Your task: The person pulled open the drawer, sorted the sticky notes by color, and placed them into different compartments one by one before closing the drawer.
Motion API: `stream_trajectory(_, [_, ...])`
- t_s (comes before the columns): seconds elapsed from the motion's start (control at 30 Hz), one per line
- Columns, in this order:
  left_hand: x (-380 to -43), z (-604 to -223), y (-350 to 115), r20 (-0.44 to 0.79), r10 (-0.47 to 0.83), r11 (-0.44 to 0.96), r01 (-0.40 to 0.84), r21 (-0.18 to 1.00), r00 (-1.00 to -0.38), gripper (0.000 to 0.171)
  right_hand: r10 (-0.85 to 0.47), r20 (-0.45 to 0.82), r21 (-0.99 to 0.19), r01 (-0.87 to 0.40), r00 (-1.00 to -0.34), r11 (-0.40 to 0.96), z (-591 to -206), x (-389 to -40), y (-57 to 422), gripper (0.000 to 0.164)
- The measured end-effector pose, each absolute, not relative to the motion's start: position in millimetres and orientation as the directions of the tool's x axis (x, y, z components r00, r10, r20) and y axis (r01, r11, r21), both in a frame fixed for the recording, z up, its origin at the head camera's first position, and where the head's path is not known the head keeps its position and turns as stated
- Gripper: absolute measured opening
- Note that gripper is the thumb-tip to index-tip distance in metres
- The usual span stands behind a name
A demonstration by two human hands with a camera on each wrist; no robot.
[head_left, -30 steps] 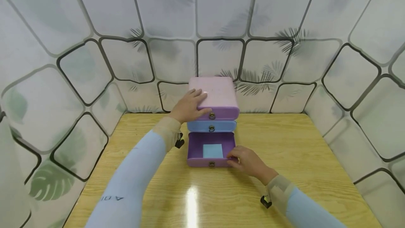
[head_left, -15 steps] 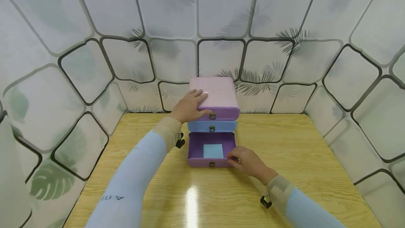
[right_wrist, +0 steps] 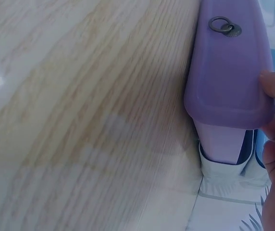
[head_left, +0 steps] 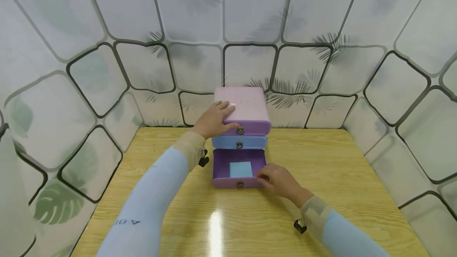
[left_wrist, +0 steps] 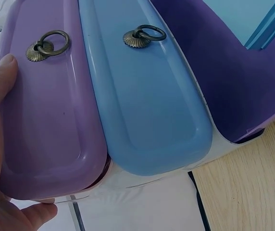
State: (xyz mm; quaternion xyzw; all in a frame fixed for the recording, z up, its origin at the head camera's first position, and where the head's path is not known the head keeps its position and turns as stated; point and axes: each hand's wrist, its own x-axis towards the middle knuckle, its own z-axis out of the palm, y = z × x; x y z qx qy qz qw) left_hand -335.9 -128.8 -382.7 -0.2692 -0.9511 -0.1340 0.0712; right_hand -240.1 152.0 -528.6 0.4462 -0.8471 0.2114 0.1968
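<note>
A small drawer cabinet (head_left: 242,104) with a pale pink top stands at the table's back. My left hand (head_left: 214,120) rests on its upper left corner, fingers spread over the top; its thumb (left_wrist: 3,77) touches the front of the purple top drawer (left_wrist: 51,110). Below that, the blue middle drawer (head_left: 228,142) is closed. The purple bottom drawer (head_left: 225,183) is pulled out, and a light blue square pad (head_left: 240,169) lies inside. My right hand (head_left: 282,181) pinches the right end of this drawer's front panel (right_wrist: 229,72), thumb outside and fingertips over the rim.
A wood-grain table (head_left: 185,217) lies under the cabinet. Patterned cloth walls (head_left: 192,66) enclose the back and both sides, with the back wall close behind the cabinet. Each drawer front carries a bronze ring pull (left_wrist: 144,34).
</note>
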Motion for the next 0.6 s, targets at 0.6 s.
stream_trajectory(0.6, [-336.6, -380.9, -129.1, 0.199, 0.504, 0.826, 0.536, 0.172, -0.84, 0.073, -0.635, 0.57, -0.171, -0.831, -0.521, 0.529, -528.4, -250.5, 149.2, 0.013])
